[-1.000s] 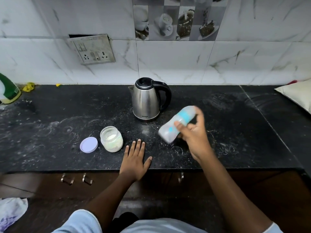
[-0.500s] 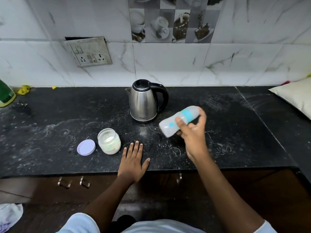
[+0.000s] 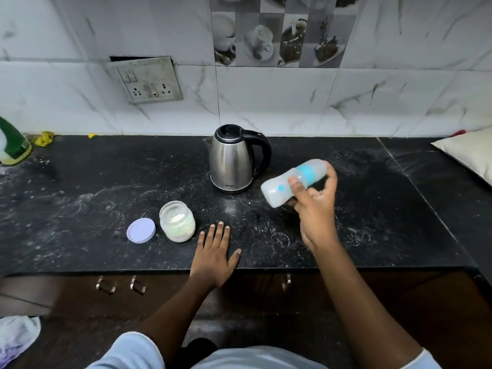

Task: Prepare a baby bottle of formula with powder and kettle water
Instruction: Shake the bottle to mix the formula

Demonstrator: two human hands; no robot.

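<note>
My right hand [image 3: 315,209] grips a capped baby bottle [image 3: 281,186] with a blue ring, holding it nearly on its side above the black counter, base toward the left. A steel kettle [image 3: 231,163] with a black handle and lid stands just left of the bottle. An open glass jar of white powder [image 3: 177,221] sits nearer the front, with its lilac lid [image 3: 140,230] lying flat beside it on the left. My left hand [image 3: 215,253] rests flat on the counter edge, fingers straight, right of the jar.
A green and white bottle [image 3: 12,146] stands at the far left of the black counter [image 3: 80,187]. A cream cushion [image 3: 471,153] lies at the right edge. A socket plate [image 3: 145,81] hangs on the tiled wall. Drawer handles [image 3: 121,286] show below.
My right hand has swung the bottle: it was blurred and steeper a second ago, and now lies flatter and slightly higher. My left hand has stayed flat on the counter.
</note>
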